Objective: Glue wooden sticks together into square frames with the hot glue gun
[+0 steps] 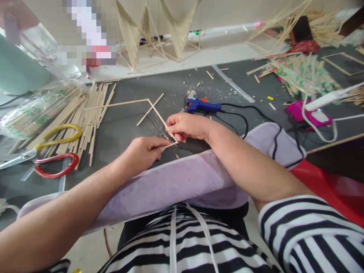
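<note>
Near the table's front edge, my left hand (146, 151) pinches the end of a short wooden stick (171, 145). My right hand (187, 127) has its fingers closed on a longer stick (157, 113) that meets the short one at a corner. At its far end this longer stick joins a third stick (119, 103), which reaches left over the loose pile. Another loose stick (146, 115) lies slantwise by that far corner. Behind my right hand rests a blue glue gun (203, 105) with whitish residue around its nozzle.
Loose sticks (88, 125), a plastic-wrapped bundle (31, 110) and scissors (57, 167) lie left. Stick structures (179, 34) stand at the back. Wrapped sticks (304, 76), a pink device (308, 113) and a black cord (253, 107) are at right. A purple cushion (182, 182) borders the front.
</note>
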A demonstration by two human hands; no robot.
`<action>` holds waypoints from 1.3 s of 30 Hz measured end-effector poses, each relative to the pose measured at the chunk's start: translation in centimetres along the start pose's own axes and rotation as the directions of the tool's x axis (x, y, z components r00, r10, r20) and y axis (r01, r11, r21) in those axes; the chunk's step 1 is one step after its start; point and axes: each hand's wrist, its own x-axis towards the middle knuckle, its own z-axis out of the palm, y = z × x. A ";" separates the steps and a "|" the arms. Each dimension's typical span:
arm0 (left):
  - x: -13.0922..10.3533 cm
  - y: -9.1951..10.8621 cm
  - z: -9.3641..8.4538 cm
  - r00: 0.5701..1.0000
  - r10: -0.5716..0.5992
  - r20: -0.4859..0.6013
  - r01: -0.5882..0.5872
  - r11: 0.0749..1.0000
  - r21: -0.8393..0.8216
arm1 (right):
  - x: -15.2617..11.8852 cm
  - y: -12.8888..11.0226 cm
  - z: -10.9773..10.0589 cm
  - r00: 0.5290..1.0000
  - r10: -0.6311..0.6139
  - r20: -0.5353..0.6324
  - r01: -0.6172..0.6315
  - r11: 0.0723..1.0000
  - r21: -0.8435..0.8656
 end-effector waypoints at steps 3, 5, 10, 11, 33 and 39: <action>0.0 0.1 0.0 1.000 -0.007 -0.006 0.007 1.000 -0.007 | 0.0 -0.1 0.0 1.000 -0.004 0.002 0.004 1.000 -0.004; -0.1 0.1 0.1 1.000 -0.004 -0.007 0.004 1.000 -0.009 | -0.1 -0.1 0.0 1.000 -0.002 0.000 0.002 1.000 -0.003; 0.0 -0.1 0.1 1.000 0.005 -0.008 -0.005 1.000 0.001 | 0.0 0.0 0.0 1.000 -0.003 -0.005 0.003 1.000 0.006; 0.0 -0.1 0.1 1.000 -0.003 -0.008 0.003 1.000 0.002 | 0.0 0.0 0.0 1.000 -0.004 -0.006 0.004 1.000 0.007; -0.1 -0.3 0.1 0.999 0.024 0.042 -0.023 0.999 -0.024 | 0.1 0.1 0.2 1.000 -0.014 -0.009 0.014 0.998 -0.066; 0.0 -0.4 0.1 0.998 0.052 0.027 -0.051 0.998 -0.029 | 0.0 0.1 0.2 1.000 -0.004 -0.015 0.003 0.999 -0.045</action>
